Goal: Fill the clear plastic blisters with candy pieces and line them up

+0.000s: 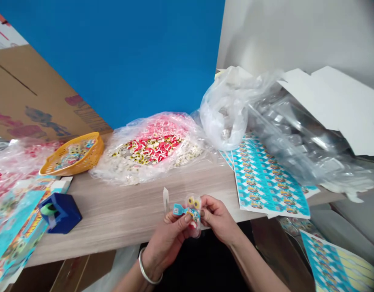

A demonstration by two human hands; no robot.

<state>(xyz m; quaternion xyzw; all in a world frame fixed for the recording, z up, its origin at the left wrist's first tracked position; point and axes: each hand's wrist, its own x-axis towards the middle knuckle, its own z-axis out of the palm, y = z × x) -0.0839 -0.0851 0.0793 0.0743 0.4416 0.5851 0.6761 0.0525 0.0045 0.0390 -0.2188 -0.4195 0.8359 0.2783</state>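
Observation:
Just past the table's front edge, both hands hold a small clear plastic pack (197, 223). It shows yellow-and-black eye-like pieces at the top and a red-and-white piece at the bottom. Across its middle lies a blue printed sticker (179, 209), whose narrow end sticks out to the left. My left hand (171, 237), with a bangle at the wrist, pinches the pack from the left, thumb on its front. My right hand (219, 219) grips the right edge between thumb and fingers. A narrow white pointed strip (165, 198) stands up beside my left fingertips.
A plastic bag (129, 174) of red, white and yellow pieces lies at the back. A yellow basket (97, 156) and a blue tape dispenser (65, 215) are on the left. Blue sticker sheets (256, 182) and clear plastic packaging (293, 138) lie on the right.

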